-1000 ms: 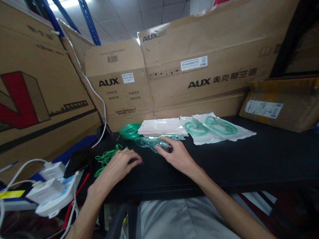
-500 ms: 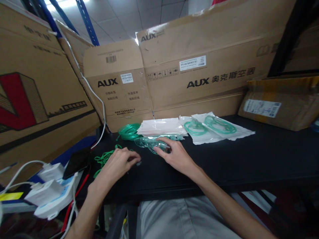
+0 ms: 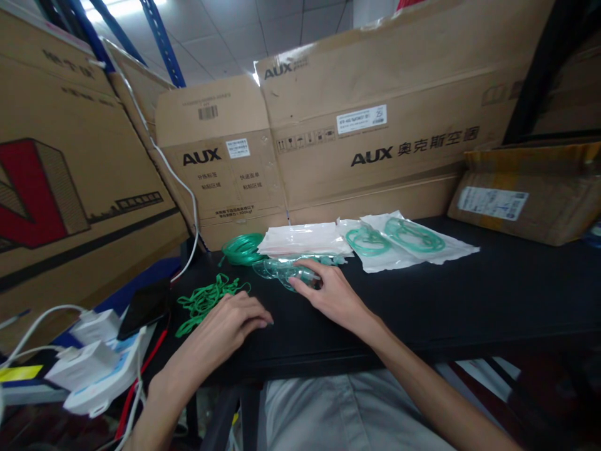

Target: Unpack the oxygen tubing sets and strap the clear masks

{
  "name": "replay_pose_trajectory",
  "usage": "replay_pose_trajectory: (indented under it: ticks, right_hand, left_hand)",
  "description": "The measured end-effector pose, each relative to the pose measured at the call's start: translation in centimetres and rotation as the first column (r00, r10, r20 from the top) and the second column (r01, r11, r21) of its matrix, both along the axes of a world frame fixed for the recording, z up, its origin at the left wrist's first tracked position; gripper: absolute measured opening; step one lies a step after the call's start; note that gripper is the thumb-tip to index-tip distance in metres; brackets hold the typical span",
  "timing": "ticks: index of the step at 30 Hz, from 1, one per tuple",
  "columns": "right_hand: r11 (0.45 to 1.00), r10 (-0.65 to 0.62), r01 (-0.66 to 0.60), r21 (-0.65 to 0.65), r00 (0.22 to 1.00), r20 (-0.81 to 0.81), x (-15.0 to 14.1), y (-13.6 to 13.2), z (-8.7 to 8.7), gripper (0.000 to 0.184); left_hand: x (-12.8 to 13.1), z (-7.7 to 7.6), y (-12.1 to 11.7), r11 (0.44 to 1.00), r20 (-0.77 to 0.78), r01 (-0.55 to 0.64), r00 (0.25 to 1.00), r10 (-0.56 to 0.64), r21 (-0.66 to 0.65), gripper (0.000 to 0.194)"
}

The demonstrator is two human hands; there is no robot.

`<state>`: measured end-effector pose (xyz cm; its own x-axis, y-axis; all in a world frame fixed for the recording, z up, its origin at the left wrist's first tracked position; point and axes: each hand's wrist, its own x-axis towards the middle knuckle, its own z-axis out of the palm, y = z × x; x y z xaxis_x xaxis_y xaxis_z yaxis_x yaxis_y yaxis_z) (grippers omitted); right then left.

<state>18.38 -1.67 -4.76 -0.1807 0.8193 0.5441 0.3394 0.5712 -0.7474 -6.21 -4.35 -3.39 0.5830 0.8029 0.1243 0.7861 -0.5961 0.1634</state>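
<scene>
One light pinch seems the best way to handle this: the right hand (image 3: 331,294) has its thumb and forefinger moderately spread about the near part of a transparent breathing mask (image 3: 287,280), and whether they truly grip it or only rest against it I cannot tell. Thin plastic like this would probably buckle under a hard squeeze, so steady, even contact from both sides should keep its shape. The left hand (image 3: 240,319) is half curled, fingertips close to the thumb, over the black counter (image 3: 422,313); I cannot tell if anything small sits between them. A tangle of green elastic straps (image 3: 201,304) lies just beyond and outside that hand, and its loops could snag a finger, so the wrist is better kept clear of them.

The mask lies just past the right hand's fingertips, partly hidden by them. It looks clear with a pale green tint, rounded, glossy and soft-walled, with what seems to be a second clear piece overlapping it toward the left hand's side. Farther from both hands sit a coil of green tubing (image 3: 241,249) and a white packet stack (image 3: 305,240); beyond the right hand, flat white pouches (image 3: 455,249) hold more looped green tubing.
</scene>
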Motion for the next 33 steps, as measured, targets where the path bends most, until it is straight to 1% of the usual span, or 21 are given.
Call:
replay_pose_trajectory:
  ticks: [3,5,7,10,12,14,15,18,22,25,27,28,30,33]
  right_hand:
    - [1.000,-0.003,0.003,-0.006,1.000,-0.003,0.0,0.1,0.0,0.031]
    - [1.000,-0.005,0.005,-0.010,1.000,-0.005,0.0,0.1,-0.1,0.031]
    - [1.000,-0.007,0.007,-0.019,1.000,0.000,0.0,0.1,-0.1,0.032]
    - [1.000,-0.009,0.010,-0.024,1.000,0.006,0.1,0.1,-0.1,0.033]
    - [1.000,-0.014,0.014,-0.023,1.000,0.003,0.0,0.1,-0.1,0.033]
    - [0.999,-0.020,0.020,-0.025,1.000,-0.002,0.1,0.2,-0.2,0.033]
    - [0.999,-0.020,0.020,-0.024,1.000,-0.004,0.2,0.3,-0.2,0.033]
    - [0.999,-0.025,0.024,-0.022,0.999,-0.031,1.1,0.8,0.2,0.034]
    - [0.996,-0.087,0.087,-0.003,0.993,-0.078,4.2,1.9,2.0,0.039]
    - [0.983,-0.169,0.167,0.073,0.985,0.021,7.1,2.9,3.7,0.038]
    - [0.980,-0.180,0.165,0.114,0.974,0.139,8.8,3.7,4.4,0.036]
    - [0.981,-0.171,0.149,0.121,0.964,0.202,9.4,4.2,4.6,0.036]
    - [0.987,-0.143,0.110,0.119,0.937,0.317,10.4,5.0,4.6,0.035]
    - [0.992,-0.100,0.061,0.106,0.906,0.412,11.1,6.3,3.6,0.033]
  left_hand:
    - [-1.9,-0.6,-0.3,0.999,0.010,-0.035,0.999,0.035,-0.013,0.025]
    - [-3.2,-0.8,-0.3,0.996,0.024,-0.087,0.996,0.087,0.006,0.028]
    - [-3.9,-0.6,-0.4,0.986,0.045,-0.158,0.987,0.156,0.047,0.030]
    - [-3.5,0.3,-0.4,0.950,0.056,-0.304,0.952,0.300,0.073,0.034]
    - [-2.6,0.9,-0.5,0.918,0.026,-0.395,0.919,0.394,0.039,0.040]
    - [-1.6,1.1,-0.5,0.896,-0.015,-0.444,0.896,0.443,-0.006,0.042]
    - [-1.3,1.1,-0.4,0.893,-0.030,-0.449,0.893,0.448,-0.021,0.040]
    - [-1.0,0.5,0.1,0.902,-0.053,-0.432,0.901,0.430,-0.020,0.026]
    - [-1.5,-0.3,1.2,0.894,-0.063,-0.449,0.892,0.448,-0.005,0.019]
    - [-1.2,-0.1,1.8,0.885,-0.053,-0.464,0.884,0.465,0.025,0.019]
    - [-0.2,0.5,2.1,0.892,-0.019,-0.441,0.895,0.445,0.093,0.022]
    - [0.7,0.9,2.3,0.900,0.005,-0.415,0.908,0.418,0.133,0.024]
    - [2.8,1.8,3.0,0.920,0.055,-0.331,0.943,0.327,0.208,0.027]
    - [6.4,2.5,5.1,0.935,0.134,-0.180,0.980,0.145,0.305,0.030]
